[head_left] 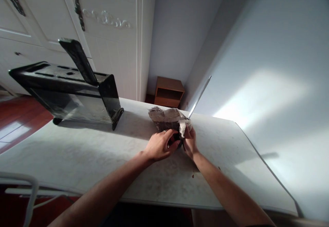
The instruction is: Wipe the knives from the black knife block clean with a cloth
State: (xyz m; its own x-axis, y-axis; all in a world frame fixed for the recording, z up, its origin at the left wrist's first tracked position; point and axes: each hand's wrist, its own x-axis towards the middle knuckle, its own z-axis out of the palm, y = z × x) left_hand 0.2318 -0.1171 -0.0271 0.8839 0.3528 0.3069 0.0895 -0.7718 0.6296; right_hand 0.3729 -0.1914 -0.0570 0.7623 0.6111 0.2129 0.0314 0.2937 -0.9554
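Note:
My right hand (190,142) is closed round the dark handle of a knife whose long bright blade (199,97) points up and away to the right. A crumpled grey-white cloth (167,117) is bunched round the base of the blade. My left hand (160,145) has its fingers curled against the cloth and the handle end. Both hands meet over the middle of the white table (77,158).
A black knife block (69,90) with slots on top stands at the table's back left, one black handle (78,61) sticking out of it. White cabinet doors are behind it. A small brown wooden stand (169,91) sits in the corner. A white wall runs along the right.

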